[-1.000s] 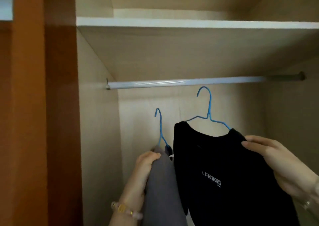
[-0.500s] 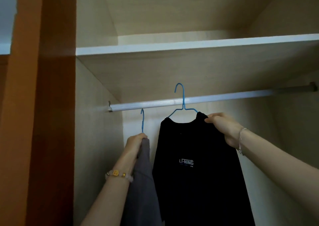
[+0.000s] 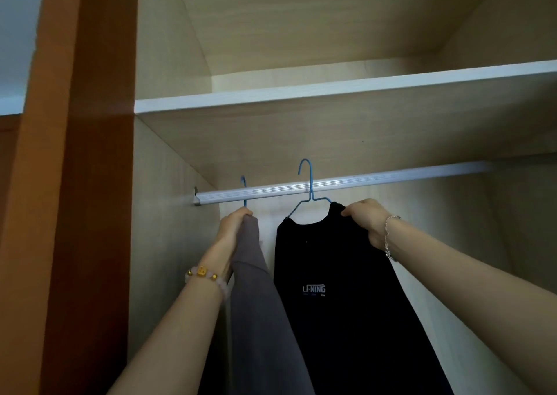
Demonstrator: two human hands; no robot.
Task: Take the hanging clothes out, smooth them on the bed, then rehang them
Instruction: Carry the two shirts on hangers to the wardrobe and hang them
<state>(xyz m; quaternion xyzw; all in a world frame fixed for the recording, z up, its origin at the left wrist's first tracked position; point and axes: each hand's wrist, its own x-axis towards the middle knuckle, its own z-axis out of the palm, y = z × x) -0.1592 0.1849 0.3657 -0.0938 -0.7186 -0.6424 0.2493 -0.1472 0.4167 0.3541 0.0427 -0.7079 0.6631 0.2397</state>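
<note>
Black T-shirt (image 3: 346,319) and grey garment (image 3: 259,319), each on a wire hanger, are held up side by side inside an open wardrobe (image 3: 168,259) whose pale panels fill most of the view. A shelf (image 3: 331,88) crosses it overhead, and just under the shelf runs a silver rail (image 3: 391,177). The T-shirt, with a small white logo on its chest, hangs to the right of the grey garment; both drop out of sight below. The right hand (image 3: 366,218) grips the T-shirt's shoulder, fingers curled over the cloth. The left hand (image 3: 233,226) has its fingers wrapped round the top of the grey garment at the hanger's neck. A second ago both hooks were well below the rail; now the T-shirt's blue hanger (image 3: 310,194) rises past it, stem crossing the rail, and the second blue hanger (image 3: 244,201) tops it too. Whether either hook is seated cannot be told. This looks like the rehanging step, close to done, with both hands yet to let go. A beaded bracelet (image 3: 205,274) circles the left wrist, a thin chain (image 3: 387,238) the right.
</note>
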